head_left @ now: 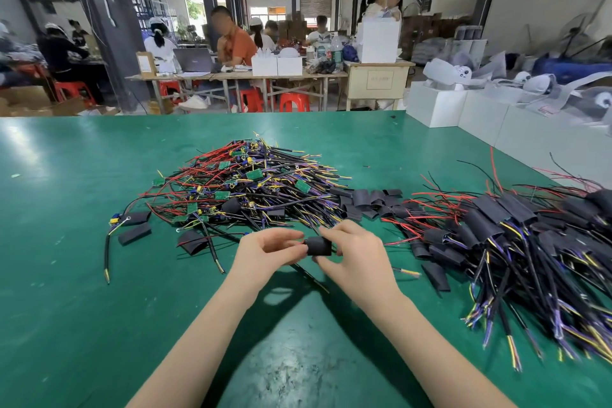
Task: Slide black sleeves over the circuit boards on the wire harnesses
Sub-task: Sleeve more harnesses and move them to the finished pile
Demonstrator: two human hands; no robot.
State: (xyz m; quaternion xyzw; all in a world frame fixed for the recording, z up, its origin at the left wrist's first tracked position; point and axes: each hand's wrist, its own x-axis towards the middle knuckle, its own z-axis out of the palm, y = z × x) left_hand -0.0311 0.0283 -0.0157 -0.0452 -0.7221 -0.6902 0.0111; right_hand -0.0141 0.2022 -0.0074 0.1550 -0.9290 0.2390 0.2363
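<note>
1. Far left on the green worktop (66,175), a few loose flat sleeves (134,232) lie beside a stray harness, apart from the main heap.
2. Next comes the heap of bare harnesses (245,182): green circuit boards show among red, black, yellow and purple wires. It sits just beyond the hands, so I take it as the pile still to be done.
3. The left hand (268,253) hovers above the worktop with its fingers (291,237) curled inward, seemingly pinching the wire end of one harness to steady it; the board itself is hidden, so I cannot tell how far in it sits.
4. The black sleeve (318,246) is between the two hands, touching both.
5. The right hand (352,253) grips that sleeve between thumb and fingers, placed, I judge, to work it along over the board.
6. Behind, a stock of empty sleeves (367,200) lies between the two heaps, within easy reach.
7. At the right sits the finished pile (516,228), each harness wearing a sleeve, wires trailing towards the near edge.
</note>
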